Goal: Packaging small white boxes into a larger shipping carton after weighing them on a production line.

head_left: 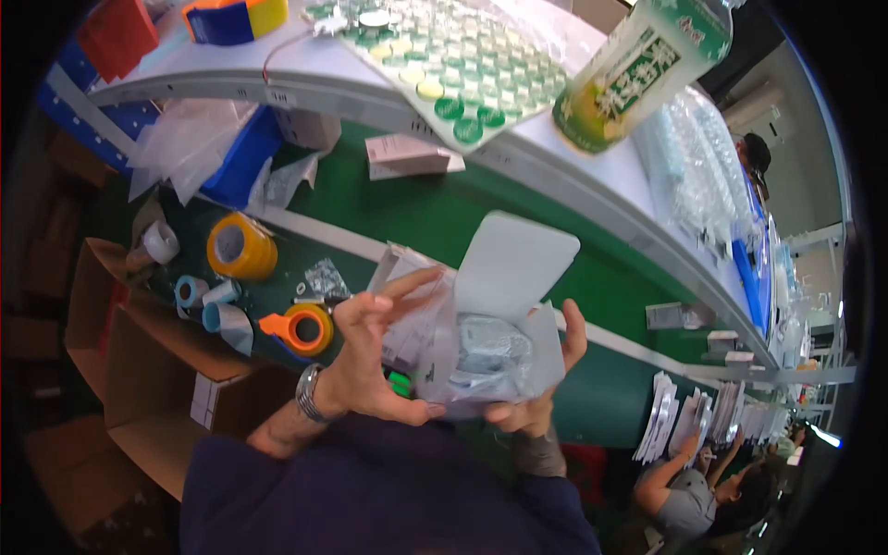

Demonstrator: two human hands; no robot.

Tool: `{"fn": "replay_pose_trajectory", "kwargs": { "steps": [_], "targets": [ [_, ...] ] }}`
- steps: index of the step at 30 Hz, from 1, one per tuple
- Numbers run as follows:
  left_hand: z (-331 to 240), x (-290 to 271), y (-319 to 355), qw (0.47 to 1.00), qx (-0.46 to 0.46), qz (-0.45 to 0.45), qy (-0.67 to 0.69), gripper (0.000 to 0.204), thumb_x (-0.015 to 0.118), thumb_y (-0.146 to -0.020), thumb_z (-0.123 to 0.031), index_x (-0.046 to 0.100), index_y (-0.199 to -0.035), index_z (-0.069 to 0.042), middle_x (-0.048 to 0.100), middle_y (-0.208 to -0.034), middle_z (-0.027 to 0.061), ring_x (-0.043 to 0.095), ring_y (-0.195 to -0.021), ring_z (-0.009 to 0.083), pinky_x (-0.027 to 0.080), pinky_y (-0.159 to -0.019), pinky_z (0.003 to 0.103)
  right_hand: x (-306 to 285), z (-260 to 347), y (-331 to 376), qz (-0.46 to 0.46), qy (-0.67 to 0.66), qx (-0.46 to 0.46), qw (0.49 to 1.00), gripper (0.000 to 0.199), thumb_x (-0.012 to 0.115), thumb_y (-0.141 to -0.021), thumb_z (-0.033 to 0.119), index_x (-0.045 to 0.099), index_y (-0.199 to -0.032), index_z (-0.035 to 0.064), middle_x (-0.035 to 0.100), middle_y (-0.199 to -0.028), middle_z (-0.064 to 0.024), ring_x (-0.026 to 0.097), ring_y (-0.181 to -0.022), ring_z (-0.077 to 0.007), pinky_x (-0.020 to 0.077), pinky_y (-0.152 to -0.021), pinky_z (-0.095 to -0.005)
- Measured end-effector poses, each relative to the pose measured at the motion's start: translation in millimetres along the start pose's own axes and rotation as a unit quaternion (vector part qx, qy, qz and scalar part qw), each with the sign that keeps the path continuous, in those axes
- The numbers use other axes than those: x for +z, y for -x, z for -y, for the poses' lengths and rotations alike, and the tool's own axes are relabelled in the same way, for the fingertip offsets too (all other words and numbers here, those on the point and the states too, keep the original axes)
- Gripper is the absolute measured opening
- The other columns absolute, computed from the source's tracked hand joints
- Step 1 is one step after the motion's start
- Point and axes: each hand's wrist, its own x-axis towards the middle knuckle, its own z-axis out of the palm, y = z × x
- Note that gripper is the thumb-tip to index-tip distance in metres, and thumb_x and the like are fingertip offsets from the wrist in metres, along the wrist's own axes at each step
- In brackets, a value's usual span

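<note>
The open white box (504,314) sits between both hands above the green belt (435,217). The left hand (375,356) pinches its near side, fingers partly spread; the right hand (546,388) clasps its underside.

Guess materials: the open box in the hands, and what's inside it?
Small box: looks like thin matte grey-white paperboard; its lid flap stands up along a crease. Contents: apparently a clear glossy plastic bag, wrinkled with highlights; the item inside is unclear. Left hand and right hand hold it.
</note>
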Motion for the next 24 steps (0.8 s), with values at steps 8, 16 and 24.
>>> {"fn": "replay_pose_trajectory", "kwargs": {
  "steps": [8,16,24],
  "targets": [
    [18.7,-28.1,58.9,0.967,-0.228,0.117,-0.005,0.047,0.072,-0.071,-0.008,0.048,-0.112,-0.009,0.049,-0.127,0.0168,0.056,-0.099,0.0262,0.047,-0.083,0.032,-16.5,-36.0,108.5,-0.108,0.043,0.222,0.968,0.043,0.062,-0.091,0.036,0.053,-0.115,0.0019,0.056,-0.117,-0.0175,0.054,-0.104,-0.0256,0.0407,-0.093,-0.0355],
    [10.8,-20.1,79.8,0.983,-0.148,0.111,-0.001,0.041,0.066,-0.079,-0.001,0.048,-0.114,-0.009,0.057,-0.110,0.0117,0.057,-0.095,0.0200,0.046,-0.082,0.029,-7.9,-30.7,115.3,-0.012,0.058,0.129,0.990,0.022,0.057,-0.089,0.022,0.057,-0.102,0.0036,0.058,-0.111,-0.0157,0.055,-0.107,-0.0281,0.0412,-0.096,-0.0382],
    [-5.6,-10.4,68.2,0.951,-0.301,0.065,-0.023,0.020,0.068,-0.081,-0.004,0.061,-0.100,-0.005,0.061,-0.095,0.0051,0.057,-0.090,0.0152,0.045,-0.082,0.027,-20.3,-28.9,114.5,-0.010,-0.015,0.168,0.986,0.034,0.059,-0.080,0.003,0.058,-0.114,0.0021,0.061,-0.110,-0.0147,0.056,-0.111,-0.0304,0.0418,-0.099,-0.0424]
  ]
}}
